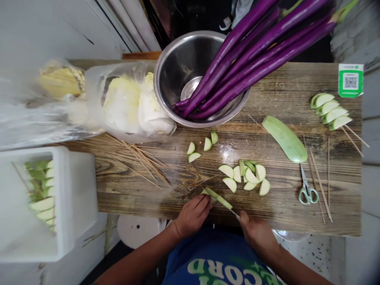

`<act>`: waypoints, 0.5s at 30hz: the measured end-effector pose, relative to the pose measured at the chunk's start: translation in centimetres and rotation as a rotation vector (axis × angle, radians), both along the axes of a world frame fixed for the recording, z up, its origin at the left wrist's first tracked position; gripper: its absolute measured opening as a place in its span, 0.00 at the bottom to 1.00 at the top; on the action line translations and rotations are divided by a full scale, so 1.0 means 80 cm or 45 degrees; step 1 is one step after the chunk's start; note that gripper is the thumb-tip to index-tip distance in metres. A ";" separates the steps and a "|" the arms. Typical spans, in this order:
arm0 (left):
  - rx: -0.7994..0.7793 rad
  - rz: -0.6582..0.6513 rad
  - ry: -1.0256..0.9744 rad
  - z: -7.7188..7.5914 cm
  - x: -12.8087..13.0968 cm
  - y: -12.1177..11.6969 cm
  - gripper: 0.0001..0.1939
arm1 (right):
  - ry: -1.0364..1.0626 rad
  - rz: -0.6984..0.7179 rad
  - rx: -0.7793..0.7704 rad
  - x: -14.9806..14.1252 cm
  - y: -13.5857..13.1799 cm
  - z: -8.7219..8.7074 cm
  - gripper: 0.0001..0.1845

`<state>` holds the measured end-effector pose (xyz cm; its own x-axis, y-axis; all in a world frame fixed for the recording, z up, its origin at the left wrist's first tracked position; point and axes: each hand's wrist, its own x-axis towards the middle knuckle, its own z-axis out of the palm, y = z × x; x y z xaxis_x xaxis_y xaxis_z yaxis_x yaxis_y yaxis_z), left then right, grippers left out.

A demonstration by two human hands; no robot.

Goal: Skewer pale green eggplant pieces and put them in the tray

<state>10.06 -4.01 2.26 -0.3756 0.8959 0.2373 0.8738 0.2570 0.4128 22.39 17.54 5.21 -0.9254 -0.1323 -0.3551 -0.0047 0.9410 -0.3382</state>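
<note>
My left hand [194, 213] pinches the far end of a row of pale green squash slices [225, 202], seen edge-on at the front of the table. My right hand [257, 233] is closed on a thin pale skewer [235, 213] that runs into the near end of this row; its tip is hidden. Just beyond the hands lies a loose pile of half-round squash slices [251, 177]. Several more cut slices [207, 144] rest farther back. An uncut length of squash [285, 138] lies to the right, touching the tips of scissors [308, 192] with pale green handles.
Long purple eggplants [252, 55] lean out of a steel bowl [163, 79]. Bagged cabbages [121, 103] and bare skewers [142, 158] are at left, near a white bin [80, 190] holding skewered slices. More skewered slices [331, 111] lie at right by a green QR card [350, 80].
</note>
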 end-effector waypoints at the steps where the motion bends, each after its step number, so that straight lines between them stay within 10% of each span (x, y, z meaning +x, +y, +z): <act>1: -0.015 -0.003 0.002 0.000 0.001 -0.001 0.16 | 0.014 -0.023 -0.049 -0.002 0.004 -0.002 0.10; 15: 0.061 0.010 0.006 -0.001 0.000 -0.004 0.15 | 0.041 0.030 -0.035 0.010 -0.002 0.049 0.16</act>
